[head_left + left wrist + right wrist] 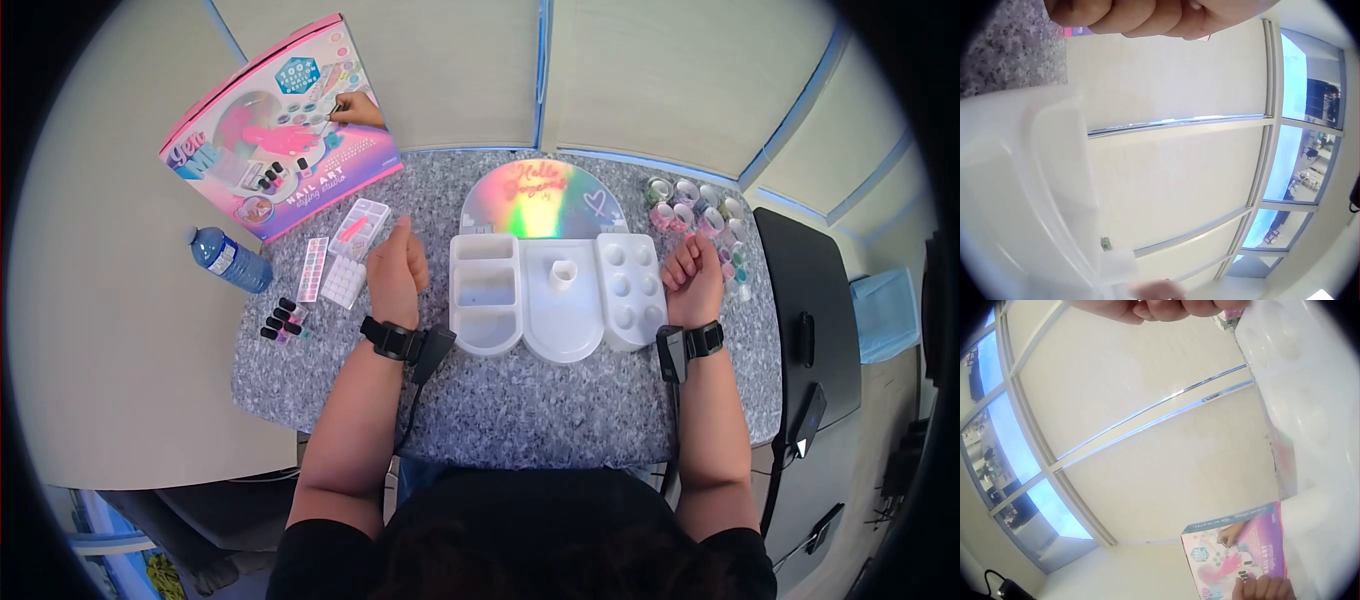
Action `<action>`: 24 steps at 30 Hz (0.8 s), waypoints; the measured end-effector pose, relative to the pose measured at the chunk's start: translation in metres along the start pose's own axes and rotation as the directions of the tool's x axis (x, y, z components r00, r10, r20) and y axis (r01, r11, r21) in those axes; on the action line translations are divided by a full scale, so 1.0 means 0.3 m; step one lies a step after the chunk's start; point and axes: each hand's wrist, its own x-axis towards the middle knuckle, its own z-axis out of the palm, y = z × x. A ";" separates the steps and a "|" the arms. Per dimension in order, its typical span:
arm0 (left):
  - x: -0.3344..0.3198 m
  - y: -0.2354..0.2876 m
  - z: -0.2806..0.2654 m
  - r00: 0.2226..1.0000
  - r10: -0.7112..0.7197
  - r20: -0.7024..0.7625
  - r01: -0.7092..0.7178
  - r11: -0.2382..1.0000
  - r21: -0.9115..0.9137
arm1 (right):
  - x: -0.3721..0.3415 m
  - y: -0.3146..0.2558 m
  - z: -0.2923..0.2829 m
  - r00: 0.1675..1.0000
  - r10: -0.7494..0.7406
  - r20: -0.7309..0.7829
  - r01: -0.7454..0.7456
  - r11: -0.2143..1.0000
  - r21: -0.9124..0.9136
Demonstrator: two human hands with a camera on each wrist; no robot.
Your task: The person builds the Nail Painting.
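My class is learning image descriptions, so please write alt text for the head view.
A person's left hand and right hand, curled and empty, flank a white tray on a speckled table. Left are small bottles and a nail art box; right, small round containers.

This looks like an office or similar workspace, with pale partition panels around a speckled table and windowed framing above them.

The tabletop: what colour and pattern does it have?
The tabletop is speckled in greys, clearest in the head view.
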 end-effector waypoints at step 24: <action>0.000 0.004 -0.007 1.000 -0.022 0.022 0.023 0.999 -0.050 | -0.005 -0.010 0.005 0.998 -0.045 -0.053 0.044 0.999 -0.027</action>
